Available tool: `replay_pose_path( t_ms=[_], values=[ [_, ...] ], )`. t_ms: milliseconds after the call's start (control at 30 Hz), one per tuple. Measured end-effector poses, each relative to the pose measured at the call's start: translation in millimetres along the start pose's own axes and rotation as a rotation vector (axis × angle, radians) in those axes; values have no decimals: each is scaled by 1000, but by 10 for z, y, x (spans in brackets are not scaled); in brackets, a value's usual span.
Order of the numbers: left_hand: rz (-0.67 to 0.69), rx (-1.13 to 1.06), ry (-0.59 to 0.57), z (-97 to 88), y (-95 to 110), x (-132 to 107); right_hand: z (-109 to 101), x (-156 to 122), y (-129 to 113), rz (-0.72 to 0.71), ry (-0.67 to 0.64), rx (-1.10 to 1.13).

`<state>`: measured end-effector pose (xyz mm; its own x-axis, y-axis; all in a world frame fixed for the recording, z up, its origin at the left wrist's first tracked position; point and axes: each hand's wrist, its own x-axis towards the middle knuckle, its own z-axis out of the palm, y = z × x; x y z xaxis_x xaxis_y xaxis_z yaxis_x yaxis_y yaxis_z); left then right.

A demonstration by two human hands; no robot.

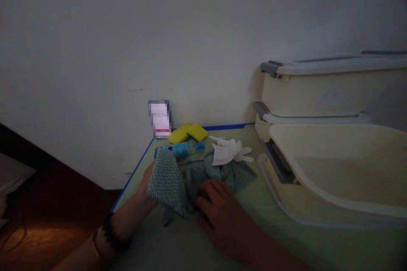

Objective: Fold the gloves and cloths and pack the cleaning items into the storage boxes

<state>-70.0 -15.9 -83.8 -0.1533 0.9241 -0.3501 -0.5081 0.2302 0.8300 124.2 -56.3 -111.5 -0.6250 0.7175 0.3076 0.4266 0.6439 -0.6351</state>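
A grey-green textured cleaning cloth (pixel 165 178) is lifted off the table, draped over the fingers of my left hand (pixel 148 184). That hand holds it from the left and behind, so most of its fingers are hidden. My right hand (pixel 219 211) is closed at the cloth's lower right side, fingers curled and thumb close to them. More crumpled grey-green cloth (pixel 237 175) lies just beyond; I cannot tell if it is a separate piece. White gloves (pixel 230 151), or a bundled white cloth like them, rest on top of it.
Behind the cloth, a bottle with a blue cap (pixel 187 148) lies on its side. Two yellow sponges (pixel 187 133) and a phone (pixel 160 119) stand near the wall. On the right are an open cream bin (pixel 337 135) and stacked lidded boxes (pixel 295 93). Blue tape (pixel 225 127) edges the table.
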Motion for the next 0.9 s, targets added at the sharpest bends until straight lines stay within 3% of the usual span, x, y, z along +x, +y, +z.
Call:
replay_pose_path(
  t_ms=[67,233,333,500,667,767,900],
  values=[
    [-7,6,44,26,40,-17,-3,-2,32,81,79,214],
    [-178,71,59,85,159,12,-189,43,122,632,628,1197],
    [-278,118,60,78,189,34,-297,131,166,706,659,1515],
    [-311,15,-81,61,147,45,-264,227,189,536,604,1650],
    [-278,-58,-202,59,96,33,-200,191,135,544,531,1288],
    [-254,-74,-204,32,91,33,-268,159,96,615,586,1263],
    [-124,-141,-105,32,109,43,-373,121,82,680,599,1446]
  ],
)
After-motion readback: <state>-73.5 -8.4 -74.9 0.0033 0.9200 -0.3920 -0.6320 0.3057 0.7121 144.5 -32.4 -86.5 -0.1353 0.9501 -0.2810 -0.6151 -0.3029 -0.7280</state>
